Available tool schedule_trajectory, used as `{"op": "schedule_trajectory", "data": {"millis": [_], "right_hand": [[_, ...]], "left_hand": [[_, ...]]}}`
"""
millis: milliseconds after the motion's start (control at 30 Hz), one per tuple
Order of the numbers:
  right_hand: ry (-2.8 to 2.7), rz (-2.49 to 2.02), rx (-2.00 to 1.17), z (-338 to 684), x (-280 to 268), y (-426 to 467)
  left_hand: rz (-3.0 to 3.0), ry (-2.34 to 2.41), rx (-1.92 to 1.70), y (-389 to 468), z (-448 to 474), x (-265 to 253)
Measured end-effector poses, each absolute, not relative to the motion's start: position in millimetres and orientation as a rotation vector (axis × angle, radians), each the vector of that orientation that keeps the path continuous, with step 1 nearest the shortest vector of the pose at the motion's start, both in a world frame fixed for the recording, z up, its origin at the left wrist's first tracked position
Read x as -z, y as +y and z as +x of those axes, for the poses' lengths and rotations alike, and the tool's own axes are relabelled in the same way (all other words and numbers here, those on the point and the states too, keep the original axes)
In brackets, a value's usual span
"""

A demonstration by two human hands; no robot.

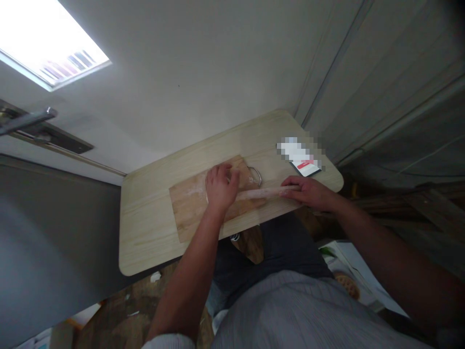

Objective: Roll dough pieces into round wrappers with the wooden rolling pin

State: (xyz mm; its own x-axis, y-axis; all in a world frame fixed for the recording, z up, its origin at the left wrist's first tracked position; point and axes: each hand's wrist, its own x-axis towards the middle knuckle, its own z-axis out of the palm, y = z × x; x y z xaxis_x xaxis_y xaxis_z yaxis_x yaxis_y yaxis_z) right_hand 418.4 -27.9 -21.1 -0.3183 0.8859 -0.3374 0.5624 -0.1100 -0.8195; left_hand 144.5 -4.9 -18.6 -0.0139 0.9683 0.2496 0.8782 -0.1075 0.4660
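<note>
A slim, flour-dusted rolling pin [259, 193] lies across the right part of a wooden cutting board [189, 211]. My right hand [307, 191] grips its right end, just beyond the board and close to the table's near edge. The pin's left end reaches my left hand [221, 184], which rests over the middle of the board with curled fingers. A thin pale edge shows under that hand, but its fingers cover most of whatever is there. White flour marks streak the board around both the hand and the pin.
The board rests on a light wood-grain table [145, 228] with rounded corners, against a pale door. A metal ring handle [257, 175] sticks out from the board. A phone [305, 165] with a lit screen lies at the table's right. A door handle [29, 121] juts out at left.
</note>
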Motion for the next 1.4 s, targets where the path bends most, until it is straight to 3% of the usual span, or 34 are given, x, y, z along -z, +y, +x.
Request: {"op": "schedule_trajectory", "data": {"millis": [300,1400], "right_hand": [[-1.769,-1.705,-1.45,417,20,-27],[-1.746,-1.753,-1.337,413,20,-27]], "left_hand": [[2.188,2.103,-0.567,0,149,13],[2.211,2.107,-0.534,24,149,20]]}}
